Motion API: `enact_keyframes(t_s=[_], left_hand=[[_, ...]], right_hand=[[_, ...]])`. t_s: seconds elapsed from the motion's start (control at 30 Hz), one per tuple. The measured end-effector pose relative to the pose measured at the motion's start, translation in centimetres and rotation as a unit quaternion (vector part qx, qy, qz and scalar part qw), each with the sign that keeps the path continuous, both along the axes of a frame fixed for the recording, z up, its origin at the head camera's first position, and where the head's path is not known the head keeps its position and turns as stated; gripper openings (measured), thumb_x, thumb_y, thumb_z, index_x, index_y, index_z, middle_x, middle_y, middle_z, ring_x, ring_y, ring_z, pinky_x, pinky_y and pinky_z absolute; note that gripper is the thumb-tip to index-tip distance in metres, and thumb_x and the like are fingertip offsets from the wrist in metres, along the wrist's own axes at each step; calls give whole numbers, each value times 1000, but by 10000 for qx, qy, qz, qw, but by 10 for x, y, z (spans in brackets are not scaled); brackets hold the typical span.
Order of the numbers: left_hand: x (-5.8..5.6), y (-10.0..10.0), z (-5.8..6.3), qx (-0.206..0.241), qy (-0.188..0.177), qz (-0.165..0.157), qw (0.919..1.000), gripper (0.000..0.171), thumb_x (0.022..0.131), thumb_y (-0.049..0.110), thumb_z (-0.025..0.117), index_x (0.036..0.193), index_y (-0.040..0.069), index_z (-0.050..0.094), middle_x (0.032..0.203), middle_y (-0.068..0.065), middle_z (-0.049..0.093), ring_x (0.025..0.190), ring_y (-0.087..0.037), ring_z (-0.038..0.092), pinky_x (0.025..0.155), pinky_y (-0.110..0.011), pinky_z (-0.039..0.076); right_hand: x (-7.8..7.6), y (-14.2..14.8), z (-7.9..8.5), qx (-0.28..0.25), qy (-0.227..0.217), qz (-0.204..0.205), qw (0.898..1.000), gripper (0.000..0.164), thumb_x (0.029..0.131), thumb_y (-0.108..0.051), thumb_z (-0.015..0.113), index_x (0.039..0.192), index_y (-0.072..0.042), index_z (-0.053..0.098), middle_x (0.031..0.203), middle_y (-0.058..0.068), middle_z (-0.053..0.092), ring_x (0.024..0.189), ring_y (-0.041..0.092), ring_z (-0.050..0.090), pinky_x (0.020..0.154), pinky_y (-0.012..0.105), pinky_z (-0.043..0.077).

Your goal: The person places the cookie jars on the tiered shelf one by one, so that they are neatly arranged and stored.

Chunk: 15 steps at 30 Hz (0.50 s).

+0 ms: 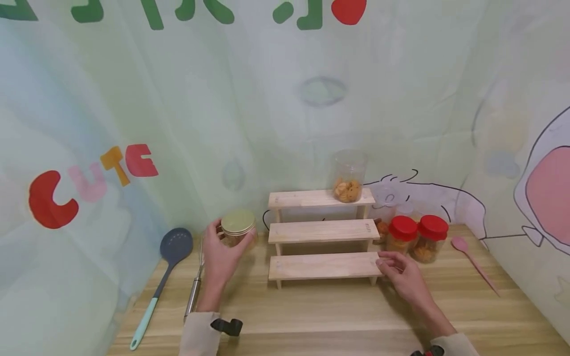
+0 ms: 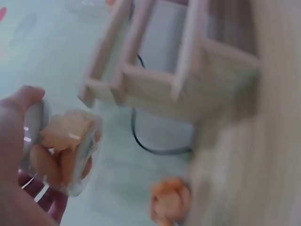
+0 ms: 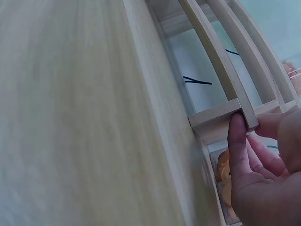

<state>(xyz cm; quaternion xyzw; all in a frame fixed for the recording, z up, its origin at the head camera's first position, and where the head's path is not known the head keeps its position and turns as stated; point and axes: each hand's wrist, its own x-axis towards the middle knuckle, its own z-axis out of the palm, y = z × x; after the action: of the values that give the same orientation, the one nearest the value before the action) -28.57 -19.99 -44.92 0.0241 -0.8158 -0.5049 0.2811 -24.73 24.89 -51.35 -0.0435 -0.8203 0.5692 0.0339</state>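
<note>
My left hand (image 1: 224, 259) grips a clear jar (image 2: 68, 150) with a gold lid (image 1: 238, 222), to the left of the wooden rack. Pale and orange-brown cookies show through its wall in the left wrist view, where the jar is tilted. The three-step wooden rack (image 1: 322, 266) stands mid-table. At the right end of its lowest board, my right hand (image 1: 407, 282) pinches the wood between thumb and fingers; the right wrist view shows this hand (image 3: 263, 165) close up. On the top step sits a clear jar (image 1: 349, 180) with small cookies at the bottom.
Two red-lidded jars (image 1: 403, 232) (image 1: 432, 240) stand right of the rack, with more clear containers behind. A pink spoon (image 1: 474, 264) lies at far right. At left lie a slotted turner (image 1: 166, 269) and a metal-handled utensil (image 1: 194, 291). Printed fabric (image 1: 276, 123) hangs behind the table.
</note>
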Motion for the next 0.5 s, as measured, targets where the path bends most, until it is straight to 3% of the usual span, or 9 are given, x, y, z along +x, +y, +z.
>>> enact_keyframes(t_s=[0.1,0.23,0.5], left_hand=[[-3,12,13,284,448,28,9986,93,80,38,98,152,4,49,142,-16,57,126,-32,57,107,-49,45],[-12,33,30,530,869,-222,9946,91,79,39,98,150,7,52,141,-12,58,127,-27,56,108,-46,45],[-34,73,58,662,1020,-804,9893,87,82,45,96,151,11,55,143,-7,66,133,-24,61,117,-49,48]], right_hand=[[1,-1,-2,-6,35,-36,10000,44,105,-27,75,140,-2,67,118,16,77,95,2,69,82,18,57],[2,0,-4,-53,133,-66,9999,43,105,-25,75,139,0,68,118,18,76,94,0,69,83,16,57],[0,-1,-2,-106,135,-35,9998,43,105,-24,75,139,1,67,118,17,76,94,0,69,83,16,58]])
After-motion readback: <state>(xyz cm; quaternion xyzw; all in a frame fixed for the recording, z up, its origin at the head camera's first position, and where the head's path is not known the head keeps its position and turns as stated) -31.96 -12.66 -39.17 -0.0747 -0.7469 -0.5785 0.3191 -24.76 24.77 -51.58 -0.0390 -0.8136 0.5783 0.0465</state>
